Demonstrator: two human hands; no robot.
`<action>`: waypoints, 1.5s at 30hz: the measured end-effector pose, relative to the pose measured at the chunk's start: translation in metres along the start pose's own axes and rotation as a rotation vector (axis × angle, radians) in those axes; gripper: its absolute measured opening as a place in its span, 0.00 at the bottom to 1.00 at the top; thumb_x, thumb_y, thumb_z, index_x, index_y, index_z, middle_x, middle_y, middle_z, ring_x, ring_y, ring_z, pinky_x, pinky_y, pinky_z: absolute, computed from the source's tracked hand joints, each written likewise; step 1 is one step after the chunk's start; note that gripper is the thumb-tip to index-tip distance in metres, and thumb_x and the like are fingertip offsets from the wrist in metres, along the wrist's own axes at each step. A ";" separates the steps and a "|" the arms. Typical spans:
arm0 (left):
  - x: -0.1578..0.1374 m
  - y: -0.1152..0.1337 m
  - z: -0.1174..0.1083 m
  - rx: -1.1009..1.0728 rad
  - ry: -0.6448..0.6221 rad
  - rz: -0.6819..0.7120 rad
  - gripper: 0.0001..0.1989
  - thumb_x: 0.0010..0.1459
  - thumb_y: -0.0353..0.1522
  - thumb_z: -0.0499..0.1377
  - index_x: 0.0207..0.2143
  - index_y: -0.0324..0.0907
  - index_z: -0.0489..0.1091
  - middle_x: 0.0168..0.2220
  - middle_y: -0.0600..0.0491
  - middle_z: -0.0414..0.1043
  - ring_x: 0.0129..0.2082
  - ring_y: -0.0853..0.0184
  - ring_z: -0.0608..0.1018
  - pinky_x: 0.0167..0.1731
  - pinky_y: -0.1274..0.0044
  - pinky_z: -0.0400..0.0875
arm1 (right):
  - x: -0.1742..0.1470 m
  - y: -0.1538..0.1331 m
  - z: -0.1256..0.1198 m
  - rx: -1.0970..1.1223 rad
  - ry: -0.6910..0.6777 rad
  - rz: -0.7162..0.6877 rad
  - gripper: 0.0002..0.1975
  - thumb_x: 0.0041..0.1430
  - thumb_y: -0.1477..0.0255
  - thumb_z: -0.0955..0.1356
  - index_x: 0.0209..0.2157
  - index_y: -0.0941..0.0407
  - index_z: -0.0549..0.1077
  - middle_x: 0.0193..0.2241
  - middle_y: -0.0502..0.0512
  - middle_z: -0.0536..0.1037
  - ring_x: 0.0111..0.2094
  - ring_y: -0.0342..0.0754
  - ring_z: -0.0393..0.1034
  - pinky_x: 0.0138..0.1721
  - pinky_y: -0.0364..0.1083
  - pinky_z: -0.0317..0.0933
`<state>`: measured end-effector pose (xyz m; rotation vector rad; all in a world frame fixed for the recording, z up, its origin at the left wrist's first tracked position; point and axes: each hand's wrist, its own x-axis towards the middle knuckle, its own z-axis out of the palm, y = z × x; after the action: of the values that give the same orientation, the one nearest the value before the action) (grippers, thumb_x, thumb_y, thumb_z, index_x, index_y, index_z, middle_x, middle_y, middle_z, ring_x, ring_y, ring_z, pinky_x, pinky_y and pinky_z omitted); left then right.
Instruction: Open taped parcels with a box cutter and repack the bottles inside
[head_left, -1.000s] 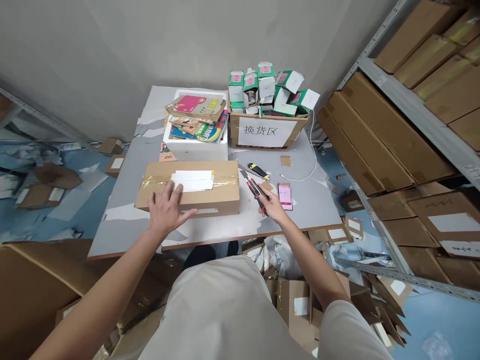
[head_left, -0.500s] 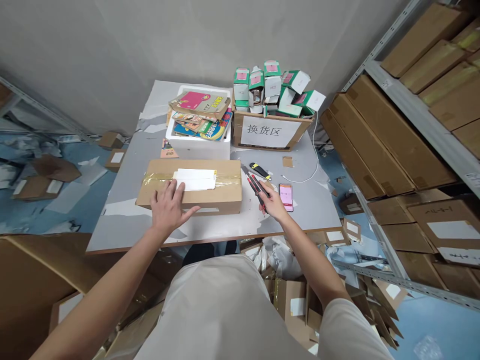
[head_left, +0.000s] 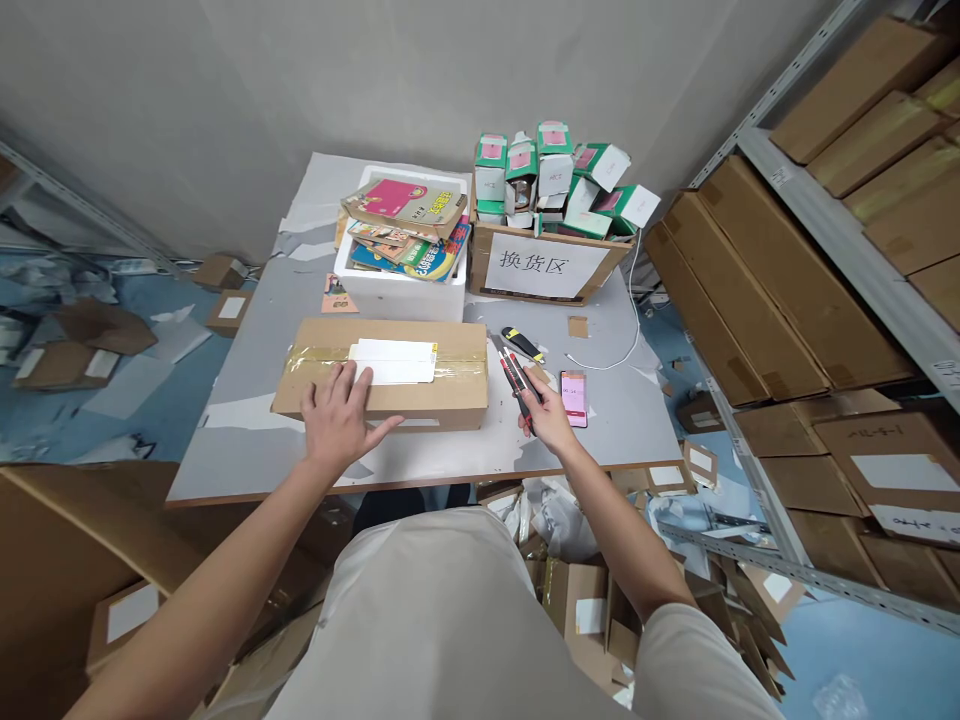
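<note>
A taped cardboard box (head_left: 457,395) with a white label (head_left: 397,361) on its top lies at the front of the table. My left hand (head_left: 339,418) rests on the box's near left part with fingers spread, holding nothing. In my right hand (head_left: 546,412) is a red and black utility knife (head_left: 516,378), its tip pointing away from me and to the left, just right of the box and apart from it. A black and yellow cutter (head_left: 523,344) lies on the table beyond the knife. A phone (head_left: 574,399) with a pink screen sits beside my right hand.
Behind the box, a white foam bin (head_left: 401,301) holds books (head_left: 412,208). Beside it, a carton with a handwritten sign (head_left: 544,263) holds several green and white boxes. A white cable (head_left: 634,330) lies at the right. Shelving with cartons (head_left: 787,270) stands to the right; opened cartons crowd the floor.
The view has shifted slightly. My left hand stays on the box and my right hand keeps hold of the utility knife; nothing else has visibly moved.
</note>
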<state>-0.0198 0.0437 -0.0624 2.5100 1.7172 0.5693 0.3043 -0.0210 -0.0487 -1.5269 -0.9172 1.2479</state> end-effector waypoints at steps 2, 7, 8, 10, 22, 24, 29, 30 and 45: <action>0.000 0.000 0.000 0.001 -0.001 -0.001 0.44 0.52 0.54 0.55 0.65 0.42 0.51 0.66 0.36 0.50 0.66 0.46 0.52 0.60 0.55 0.37 | -0.001 0.001 0.000 0.016 -0.015 0.004 0.35 0.58 0.58 0.65 0.64 0.51 0.55 0.38 0.54 0.75 0.15 0.35 0.64 0.11 0.38 0.58; 0.000 -0.001 0.001 -0.013 0.005 0.000 0.45 0.51 0.55 0.55 0.65 0.41 0.52 0.65 0.36 0.50 0.65 0.45 0.53 0.60 0.55 0.37 | -0.001 0.002 0.001 0.013 -0.027 0.019 0.35 0.58 0.59 0.65 0.64 0.52 0.55 0.37 0.54 0.75 0.15 0.36 0.65 0.11 0.39 0.58; 0.000 -0.001 0.002 -0.012 0.008 0.001 0.45 0.51 0.55 0.55 0.65 0.41 0.52 0.65 0.36 0.51 0.65 0.45 0.53 0.60 0.55 0.37 | -0.001 0.001 0.001 0.009 -0.029 0.025 0.35 0.58 0.59 0.65 0.65 0.52 0.54 0.37 0.54 0.75 0.15 0.36 0.65 0.11 0.38 0.58; 0.000 -0.002 0.003 -0.008 0.013 0.007 0.44 0.51 0.55 0.55 0.65 0.41 0.52 0.65 0.35 0.51 0.65 0.45 0.53 0.60 0.55 0.38 | 0.000 -0.003 -0.001 -0.008 -0.041 0.043 0.34 0.59 0.59 0.65 0.65 0.51 0.54 0.35 0.53 0.75 0.15 0.36 0.65 0.11 0.38 0.58; -0.007 0.007 0.006 0.029 -0.002 -0.077 0.42 0.54 0.56 0.52 0.64 0.40 0.54 0.65 0.34 0.50 0.66 0.40 0.48 0.57 0.50 0.38 | -0.030 -0.008 -0.017 -0.174 -0.178 0.098 0.33 0.59 0.60 0.65 0.64 0.50 0.56 0.27 0.47 0.72 0.13 0.36 0.62 0.10 0.37 0.56; -0.007 0.007 0.005 0.022 -0.004 -0.082 0.42 0.54 0.56 0.52 0.64 0.40 0.54 0.65 0.34 0.50 0.66 0.40 0.48 0.57 0.50 0.38 | -0.043 -0.006 -0.014 -0.179 -0.227 0.113 0.32 0.58 0.60 0.66 0.63 0.50 0.58 0.27 0.48 0.73 0.13 0.36 0.62 0.10 0.37 0.56; -0.006 0.006 0.005 0.010 -0.001 -0.079 0.42 0.54 0.56 0.52 0.64 0.41 0.53 0.65 0.34 0.50 0.66 0.41 0.49 0.57 0.50 0.37 | -0.067 -0.005 -0.024 -0.175 -0.264 0.144 0.31 0.58 0.59 0.66 0.62 0.50 0.61 0.30 0.50 0.75 0.13 0.36 0.61 0.11 0.39 0.56; -0.006 0.007 0.004 0.008 -0.002 -0.079 0.42 0.54 0.56 0.52 0.64 0.40 0.53 0.66 0.34 0.49 0.66 0.41 0.48 0.57 0.50 0.37 | -0.070 -0.005 -0.032 -0.165 -0.255 0.154 0.31 0.58 0.59 0.66 0.62 0.50 0.61 0.31 0.50 0.76 0.13 0.36 0.61 0.11 0.39 0.56; 0.101 -0.106 -0.027 -0.506 -0.079 -0.354 0.34 0.56 0.49 0.48 0.60 0.39 0.61 0.61 0.41 0.60 0.60 0.53 0.64 0.58 0.63 0.57 | -0.053 0.038 0.085 0.352 0.227 -0.027 0.22 0.57 0.51 0.65 0.48 0.47 0.61 0.54 0.56 0.67 0.45 0.50 0.73 0.28 0.45 0.70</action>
<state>-0.0914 0.1713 -0.0359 1.8167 1.6711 0.7449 0.2102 -0.0646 -0.0742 -1.3354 -0.5361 1.1208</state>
